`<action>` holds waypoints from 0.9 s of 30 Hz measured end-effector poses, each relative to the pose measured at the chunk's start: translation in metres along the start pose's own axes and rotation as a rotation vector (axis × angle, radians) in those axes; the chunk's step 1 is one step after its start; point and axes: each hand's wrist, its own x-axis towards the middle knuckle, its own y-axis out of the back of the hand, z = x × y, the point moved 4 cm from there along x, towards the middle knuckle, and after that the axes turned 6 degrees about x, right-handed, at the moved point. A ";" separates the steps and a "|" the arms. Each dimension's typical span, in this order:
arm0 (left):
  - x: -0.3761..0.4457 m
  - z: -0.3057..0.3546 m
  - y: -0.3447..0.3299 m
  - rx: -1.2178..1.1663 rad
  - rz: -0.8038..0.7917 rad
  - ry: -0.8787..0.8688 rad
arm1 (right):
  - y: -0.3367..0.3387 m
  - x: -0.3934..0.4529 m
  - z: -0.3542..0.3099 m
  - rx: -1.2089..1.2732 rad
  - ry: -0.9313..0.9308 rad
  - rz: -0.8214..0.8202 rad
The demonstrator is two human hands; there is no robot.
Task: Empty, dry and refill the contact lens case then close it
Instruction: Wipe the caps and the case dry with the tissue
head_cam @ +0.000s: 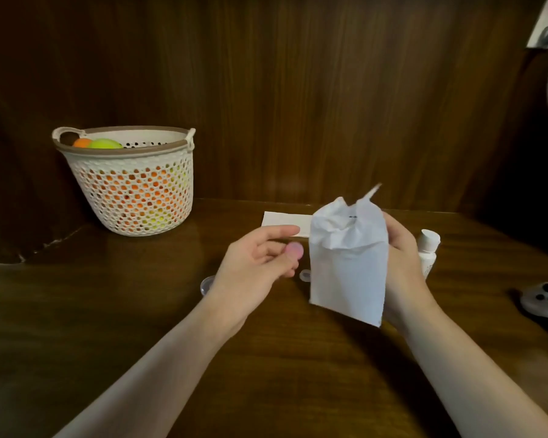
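Two hands: both raised above the wooden table [108, 311], forearms entering from the near edge.
Left hand [260, 263]: fingers curled, pinching a small pink cap [295, 250] between thumb and fingertips.
Right hand [402, 257]: fingers curled round a white tissue [348, 260], held upright; top crumpled, lower part hanging flat.
Lens case parts: one clear round piece [207, 284] on the table, partly hidden behind the left wrist; a second small clear piece [305, 275] on the table between the left hand and the tissue. Which part is which, cannot tell.
Solution bottle [428, 251]: white, standing on the table just behind the right hand, mostly hidden by it.
White paper strip [282, 220]: flat on the table behind the hands.
Basket [130, 184]: white perforated, brown rim, far left on the table, holding orange and yellow-green balls [105, 143].
Grey device [544, 298]: at right table edge, three dark spots on top.
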 end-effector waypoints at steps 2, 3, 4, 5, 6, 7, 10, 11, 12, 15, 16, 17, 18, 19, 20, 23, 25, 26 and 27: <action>-0.012 -0.004 0.002 0.098 -0.027 0.010 | 0.011 -0.008 -0.005 0.004 -0.003 0.054; -0.018 -0.008 0.003 0.118 -0.025 0.021 | 0.018 -0.013 -0.007 -0.015 0.001 0.097; -0.023 -0.011 0.005 0.129 -0.015 0.040 | 0.025 -0.018 -0.008 -0.036 0.003 0.138; -0.028 -0.015 0.007 0.144 0.000 0.061 | 0.033 -0.024 -0.009 -0.050 0.009 0.175; -0.033 -0.018 0.007 0.171 0.015 0.075 | 0.040 -0.030 -0.010 -0.057 0.012 0.213; -0.036 -0.022 0.006 0.212 0.027 0.079 | 0.047 -0.036 -0.011 -0.057 0.006 0.250; -0.044 -0.025 -0.002 0.382 0.056 0.027 | 0.065 -0.053 -0.011 -0.060 -0.045 0.343; -0.045 -0.025 -0.005 0.434 0.069 -0.002 | 0.070 -0.059 -0.008 -0.060 -0.066 0.359; -0.046 -0.025 -0.008 0.475 0.080 -0.030 | 0.074 -0.064 -0.004 -0.073 -0.088 0.366; -0.046 -0.024 -0.015 0.547 0.081 -0.090 | 0.083 -0.076 0.013 -0.132 -0.140 0.391; -0.046 -0.025 -0.016 0.567 0.077 -0.109 | 0.085 -0.077 0.016 -0.139 -0.147 0.405; -0.046 -0.025 -0.016 0.585 0.076 -0.126 | 0.085 -0.078 0.019 -0.141 -0.155 0.411; -0.045 -0.026 -0.017 0.601 0.078 -0.141 | 0.084 -0.077 0.020 -0.144 -0.165 0.414; -0.044 -0.026 -0.017 0.612 0.082 -0.150 | 0.084 -0.076 0.020 -0.152 -0.176 0.422; -0.044 -0.026 -0.016 0.616 0.088 -0.153 | 0.084 -0.076 0.020 -0.163 -0.186 0.434; -0.040 -0.028 -0.015 0.606 0.117 -0.129 | 0.084 -0.075 0.021 -0.177 -0.206 0.446; -0.037 -0.030 -0.016 0.614 0.117 -0.103 | 0.085 -0.075 0.022 -0.188 -0.218 0.445; -0.035 -0.032 -0.017 0.621 0.114 -0.088 | 0.084 -0.075 0.021 -0.197 -0.223 0.444; -0.033 -0.033 -0.018 0.625 0.112 -0.071 | 0.084 -0.075 0.021 -0.210 -0.227 0.441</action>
